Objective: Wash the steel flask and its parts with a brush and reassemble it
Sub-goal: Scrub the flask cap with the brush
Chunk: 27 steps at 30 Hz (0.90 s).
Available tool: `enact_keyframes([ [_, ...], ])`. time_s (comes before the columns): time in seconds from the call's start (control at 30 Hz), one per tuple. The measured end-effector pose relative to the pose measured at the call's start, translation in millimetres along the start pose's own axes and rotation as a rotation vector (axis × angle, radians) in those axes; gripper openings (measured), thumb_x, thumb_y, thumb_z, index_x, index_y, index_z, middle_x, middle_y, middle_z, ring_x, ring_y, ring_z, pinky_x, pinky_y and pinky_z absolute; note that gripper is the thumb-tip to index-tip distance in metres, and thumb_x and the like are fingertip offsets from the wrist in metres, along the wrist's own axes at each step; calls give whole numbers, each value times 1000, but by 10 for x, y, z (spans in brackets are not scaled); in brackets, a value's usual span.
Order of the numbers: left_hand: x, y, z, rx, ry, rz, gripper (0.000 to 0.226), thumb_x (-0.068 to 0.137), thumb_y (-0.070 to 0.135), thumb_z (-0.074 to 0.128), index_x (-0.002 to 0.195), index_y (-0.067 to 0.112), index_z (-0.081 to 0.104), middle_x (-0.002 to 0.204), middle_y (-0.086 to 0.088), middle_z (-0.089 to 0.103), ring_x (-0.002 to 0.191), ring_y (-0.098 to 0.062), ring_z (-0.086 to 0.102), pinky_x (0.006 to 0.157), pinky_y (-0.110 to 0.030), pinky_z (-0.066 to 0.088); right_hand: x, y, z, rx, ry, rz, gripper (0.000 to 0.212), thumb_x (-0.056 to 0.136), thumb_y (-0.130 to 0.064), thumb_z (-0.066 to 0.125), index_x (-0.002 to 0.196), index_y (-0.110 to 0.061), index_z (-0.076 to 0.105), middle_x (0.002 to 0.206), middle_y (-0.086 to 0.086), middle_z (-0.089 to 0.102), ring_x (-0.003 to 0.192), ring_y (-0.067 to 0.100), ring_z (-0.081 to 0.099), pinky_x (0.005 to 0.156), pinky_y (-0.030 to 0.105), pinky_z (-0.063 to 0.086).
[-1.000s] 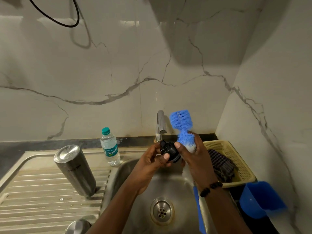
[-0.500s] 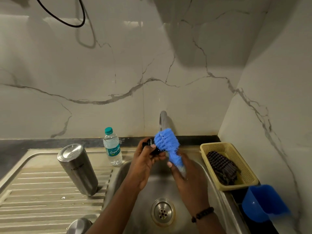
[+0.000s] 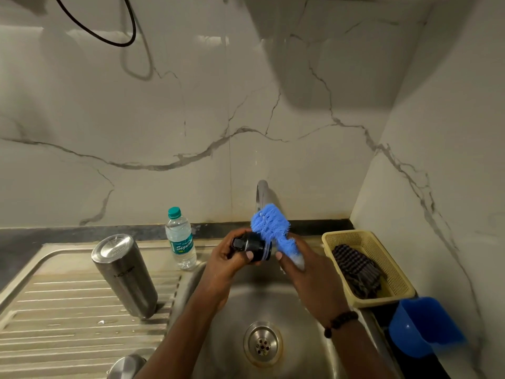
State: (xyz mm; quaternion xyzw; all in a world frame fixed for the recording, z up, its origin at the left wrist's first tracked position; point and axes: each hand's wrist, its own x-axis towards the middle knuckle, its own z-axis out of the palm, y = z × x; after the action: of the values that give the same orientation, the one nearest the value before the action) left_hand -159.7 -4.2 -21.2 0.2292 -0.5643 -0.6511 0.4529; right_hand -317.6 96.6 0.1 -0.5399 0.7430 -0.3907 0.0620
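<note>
Head cam: left grip (image 3: 229, 265) clasps black stopper (image 3: 252, 246); right grip (image 3: 306, 266) holds brush (image 3: 270, 225) against it.

The right hand (image 3: 308, 272) covers the handle of the blue brush (image 3: 269, 224), and the left hand (image 3: 229, 262) hides part of the black flask stopper (image 3: 254, 246), so how brush and stopper meet cannot be told. The bristles hide the lower tap (image 3: 262, 192). A steel piece (image 3: 125, 365) near the bottom edge is cut off (perhaps the cap), as is the blurred blue tub (image 3: 426, 324) behind the yellow basket (image 3: 396, 272).
</note>
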Motion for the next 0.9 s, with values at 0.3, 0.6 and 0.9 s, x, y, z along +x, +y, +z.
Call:
enact_keyframes([
  [0.3,82,57,-73,-102,41,-62,49,69,29,71,114,12,65,105,-7,74,96,-22,70,78,-33,59,-51,-40,-82,-29,-21,-134,48,90,-61,50,133,-39,50,90,-22,64,76,-7,60,63,9,47],
  [0.6,116,93,-30,-362,104,-96,75,51,22,94,115,8,58,114,-11,71,106,-28,69,89,-37,58,18,62,-143,164,0,-72,40,85,-62,51,123,-50,46,88,-22,65,73,-2,65,63,20,55],
  [0.9,168,166,191,-574,191,-117,46,80,0,63,124,7,56,121,-14,69,110,-26,68,89,-32,58,-154,28,158,261,50,61,33,82,-68,49,110,-74,32,96,-9,64,69,6,59,59,25,52],
])
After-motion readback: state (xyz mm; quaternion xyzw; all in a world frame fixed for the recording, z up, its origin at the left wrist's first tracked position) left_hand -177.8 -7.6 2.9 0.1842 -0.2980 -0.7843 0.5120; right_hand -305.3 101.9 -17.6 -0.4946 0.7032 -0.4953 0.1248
